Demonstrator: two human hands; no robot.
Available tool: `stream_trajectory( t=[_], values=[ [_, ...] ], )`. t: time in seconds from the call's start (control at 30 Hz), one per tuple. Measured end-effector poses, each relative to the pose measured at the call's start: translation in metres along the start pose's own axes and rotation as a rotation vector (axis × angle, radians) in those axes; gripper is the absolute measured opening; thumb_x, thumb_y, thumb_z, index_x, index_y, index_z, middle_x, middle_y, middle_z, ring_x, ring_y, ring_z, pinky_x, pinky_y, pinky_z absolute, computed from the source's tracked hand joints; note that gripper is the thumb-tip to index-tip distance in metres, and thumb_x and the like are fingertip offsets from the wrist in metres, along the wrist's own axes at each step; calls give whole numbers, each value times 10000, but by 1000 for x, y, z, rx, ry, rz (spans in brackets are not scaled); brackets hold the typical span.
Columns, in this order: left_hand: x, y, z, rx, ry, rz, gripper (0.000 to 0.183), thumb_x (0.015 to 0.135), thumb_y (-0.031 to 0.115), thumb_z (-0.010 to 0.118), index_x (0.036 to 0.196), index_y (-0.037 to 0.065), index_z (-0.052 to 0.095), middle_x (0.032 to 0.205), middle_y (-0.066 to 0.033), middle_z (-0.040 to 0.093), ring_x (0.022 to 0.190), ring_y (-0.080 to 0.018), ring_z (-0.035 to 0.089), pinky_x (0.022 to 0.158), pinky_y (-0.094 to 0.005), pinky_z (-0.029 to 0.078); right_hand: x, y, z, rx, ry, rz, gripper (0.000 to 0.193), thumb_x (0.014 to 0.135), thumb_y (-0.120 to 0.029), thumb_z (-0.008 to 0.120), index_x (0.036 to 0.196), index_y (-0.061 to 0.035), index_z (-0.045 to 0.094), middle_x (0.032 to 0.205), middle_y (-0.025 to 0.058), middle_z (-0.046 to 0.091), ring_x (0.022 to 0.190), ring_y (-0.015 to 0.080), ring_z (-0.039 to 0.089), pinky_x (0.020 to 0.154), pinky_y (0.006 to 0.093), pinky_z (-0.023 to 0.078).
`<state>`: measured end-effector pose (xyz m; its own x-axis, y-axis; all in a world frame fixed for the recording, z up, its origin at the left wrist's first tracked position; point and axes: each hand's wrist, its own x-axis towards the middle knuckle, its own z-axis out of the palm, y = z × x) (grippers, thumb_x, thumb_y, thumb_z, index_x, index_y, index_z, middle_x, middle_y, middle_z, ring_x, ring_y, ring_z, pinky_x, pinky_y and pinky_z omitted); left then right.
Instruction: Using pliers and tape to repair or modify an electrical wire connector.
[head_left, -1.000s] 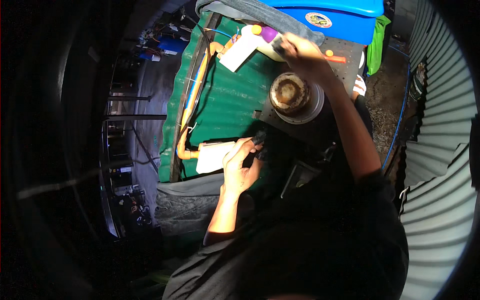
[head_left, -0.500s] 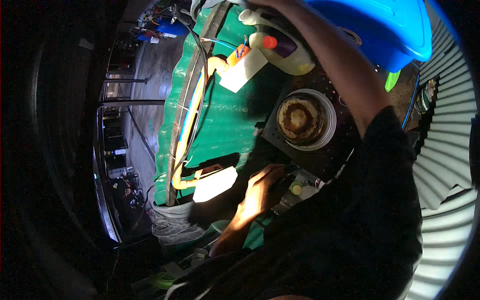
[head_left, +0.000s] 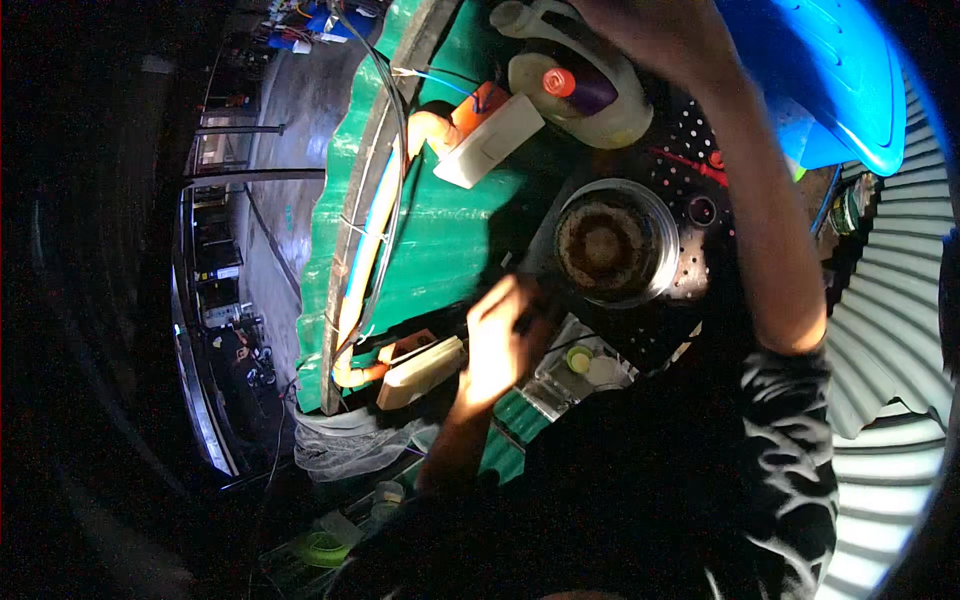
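My left hand (head_left: pixel 503 335) is bent near the green corrugated sheet (head_left: pixel 450 245), just left of the round container (head_left: pixel 668 275). Motion blur and shadow hide its fingers, and a dark patch by them cannot be made out. Brown, crusty contents (head_left: pixel 603 245) show inside the round container. At the top edge, my right hand (head_left: pixel 665 35) reaches between the pale jug (head_left: pixel 630 115) and the blue plastic tub (head_left: pixel 830 80); its fingers are dark and partly cut off. A dark bottle with a red cap (head_left: pixel 559 82) stands against the jug.
Two white electrical boxes (head_left: pixel 490 142) (head_left: pixel 422 374) and an orange conduit (head_left: pixel 362 250) line a wooden post. A silvery tray (head_left: pixel 570 385) holds a small yellow-green round thing (head_left: pixel 579 359). Pale corrugated sheeting (head_left: pixel 890 300) rises at right; a red-handled tool (head_left: pixel 690 163) lies beyond the container.
My left hand has moved up and slightly left, away from the silvery tray. My right arm has swung right and drawn back, bringing more of the hand into view.
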<state>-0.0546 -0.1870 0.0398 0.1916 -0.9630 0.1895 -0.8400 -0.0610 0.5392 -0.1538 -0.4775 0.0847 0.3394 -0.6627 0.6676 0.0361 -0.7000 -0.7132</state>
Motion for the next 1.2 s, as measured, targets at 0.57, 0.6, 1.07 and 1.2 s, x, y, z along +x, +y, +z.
stream_trajectory(
  t=[0.57,0.6,1.07,1.2],
  values=[
    [91,-62,36,-1558,551,-816,599,809,428,610,1155,-1,377,983,-164,555,1010,-323,557,889,-543,447,-109,89,53,-481,33,-85,621,615,-107,730,1178,-192,483,1259,51,439,1076,277,472,865,415,411],
    [92,-65,34,-1651,520,-835,627,793,441,623,1161,1,369,1036,-185,550,1001,-332,566,894,-555,438,-108,91,52,-462,30,-90,624,620,-95,724,1186,-169,472,1260,60,438,1086,279,468,882,419,405],
    [101,-77,38,-2109,137,-469,727,712,388,690,1271,26,400,1235,-197,478,1097,-350,503,760,-338,544,-102,112,54,-229,56,-62,602,674,-68,678,1230,-65,447,1110,163,541,1041,316,519,881,380,447],
    [100,-80,49,-1944,320,-445,668,797,444,582,1288,35,387,1276,-201,453,1200,-384,413,1001,-515,341,-102,129,47,-274,52,-47,583,665,-69,650,1219,-62,466,1113,165,547,1034,333,523,900,387,434]
  ],
)
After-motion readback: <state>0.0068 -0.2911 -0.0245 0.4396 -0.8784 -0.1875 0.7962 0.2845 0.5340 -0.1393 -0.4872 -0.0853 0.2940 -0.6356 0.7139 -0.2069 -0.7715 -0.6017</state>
